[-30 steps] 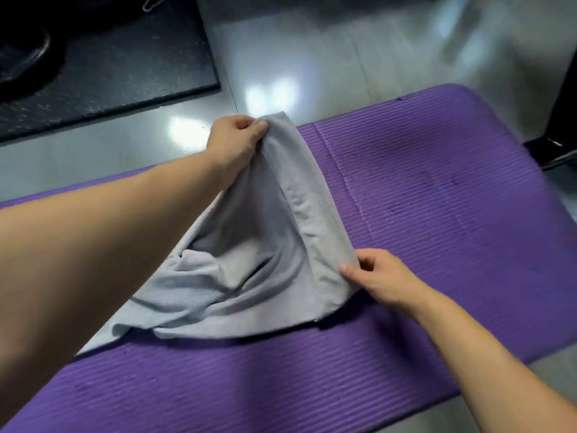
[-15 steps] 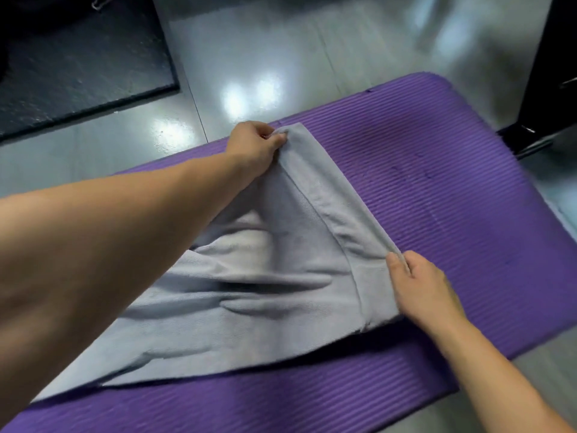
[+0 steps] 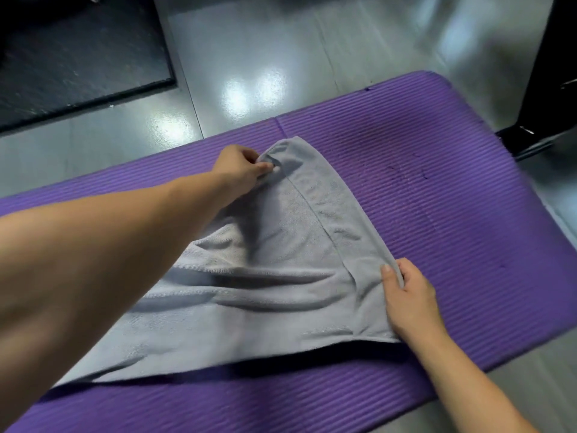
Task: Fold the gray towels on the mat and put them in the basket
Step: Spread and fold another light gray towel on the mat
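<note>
Head view: left hand [image 3: 240, 167] and right hand [image 3: 409, 295] each pinch a gray towel [image 3: 265, 282] corner between curled fingers over the purple mat [image 3: 468, 214].

plain gray towel [image 3: 265, 276] on a ribbed purple mat [image 3: 452, 214], shiny gray floor [image 3: 281, 57] behind the mat, plus a speckled black slab [image 3: 78, 57].

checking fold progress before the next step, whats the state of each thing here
gray towel, rumpled on the mat, no neat fold yet, one edge held at both corners
left hand, pinches the towel's far corner
right hand, pinches the towel's near corner
purple mat, unrolled flat on the floor, under the towel
</note>
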Motion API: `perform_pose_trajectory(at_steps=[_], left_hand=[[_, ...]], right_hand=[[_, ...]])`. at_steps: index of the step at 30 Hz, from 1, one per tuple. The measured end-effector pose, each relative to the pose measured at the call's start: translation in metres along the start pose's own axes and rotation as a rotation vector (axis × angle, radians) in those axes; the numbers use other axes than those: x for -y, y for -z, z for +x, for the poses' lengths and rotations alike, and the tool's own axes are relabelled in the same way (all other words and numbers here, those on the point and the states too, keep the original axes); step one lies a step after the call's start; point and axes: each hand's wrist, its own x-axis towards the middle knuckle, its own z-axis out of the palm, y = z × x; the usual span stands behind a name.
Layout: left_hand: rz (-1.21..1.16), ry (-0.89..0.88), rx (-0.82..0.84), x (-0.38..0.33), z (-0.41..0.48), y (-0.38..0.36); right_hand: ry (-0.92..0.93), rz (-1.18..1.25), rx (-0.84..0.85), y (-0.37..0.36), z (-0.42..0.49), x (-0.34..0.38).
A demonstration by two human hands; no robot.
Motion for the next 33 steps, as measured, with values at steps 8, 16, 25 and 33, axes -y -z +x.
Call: perform_pose_trajectory(at_steps=[8, 16, 25, 33], left_hand=[[0.166, -0.074, 0.083, -0.007, 0.002, 0.009], [0.231, -0.057, 0.279, 0.062, -0.024, 0.076], [-0.299, 0.076, 0.481, 0.081, -0.033, 0.109], [-0.160, 0.224, 0.615, 0.108, -0.047, 0.169]], right_hand=[[-0.038, -0.414, -0.111, 0.010, 0.003, 0.004], [0.663, -0.281, 0.086, -0.058, 0.026, 0.079], [0.588, -0.482, 0.209, -0.114, 0.098, 0.174], [0.524, -0.549, 0.142, -0.127, 0.105, 0.185]])
